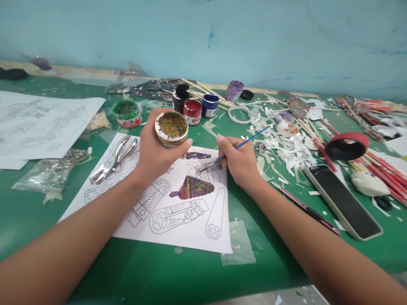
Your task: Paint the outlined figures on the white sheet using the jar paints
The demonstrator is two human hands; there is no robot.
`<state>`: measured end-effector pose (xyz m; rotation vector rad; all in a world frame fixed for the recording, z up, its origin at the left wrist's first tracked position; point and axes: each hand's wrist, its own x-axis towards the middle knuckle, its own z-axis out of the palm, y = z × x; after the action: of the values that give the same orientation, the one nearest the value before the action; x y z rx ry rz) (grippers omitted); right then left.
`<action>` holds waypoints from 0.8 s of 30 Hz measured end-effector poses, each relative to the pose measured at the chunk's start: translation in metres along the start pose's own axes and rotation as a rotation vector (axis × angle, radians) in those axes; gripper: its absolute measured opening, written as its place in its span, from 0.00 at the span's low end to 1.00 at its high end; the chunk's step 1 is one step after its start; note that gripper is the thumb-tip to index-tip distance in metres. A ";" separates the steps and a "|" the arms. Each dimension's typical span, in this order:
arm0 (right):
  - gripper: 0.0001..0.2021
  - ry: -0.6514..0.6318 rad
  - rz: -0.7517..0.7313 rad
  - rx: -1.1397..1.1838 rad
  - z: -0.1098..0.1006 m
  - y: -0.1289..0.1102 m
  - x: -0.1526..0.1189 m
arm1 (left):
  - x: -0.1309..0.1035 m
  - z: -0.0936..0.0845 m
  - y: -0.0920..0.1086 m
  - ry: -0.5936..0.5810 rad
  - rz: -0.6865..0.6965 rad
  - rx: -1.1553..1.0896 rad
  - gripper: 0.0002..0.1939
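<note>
My left hand is wrapped round a paint jar with gold-brown paint inside, held above the paper. In my right hand is a thin blue paintbrush, pinched between the fingers. Its tip rests at a small outlined shape on the white sheet of line drawings, where some gold strokes show. Two shapes on the sheet carry dark, multicoloured paint. Silver hole-punch pliers lie on the sheet's left part, beside my left forearm.
Green, red, blue and black paint jars stand behind my hands. Right lie paper scraps, a phone, a cutter knife, a tape roll and sticks. Left are printed sheets and a plastic bag.
</note>
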<state>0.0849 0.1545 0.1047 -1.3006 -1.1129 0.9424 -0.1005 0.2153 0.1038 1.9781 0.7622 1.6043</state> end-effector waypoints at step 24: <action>0.26 -0.028 0.110 0.083 0.008 -0.006 -0.031 | -0.024 -0.019 0.034 -0.001 -0.153 0.051 0.24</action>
<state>0.0699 0.1258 0.1073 -1.2943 -1.0210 1.0801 -0.1192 0.1741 0.1133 1.9051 0.9394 1.5085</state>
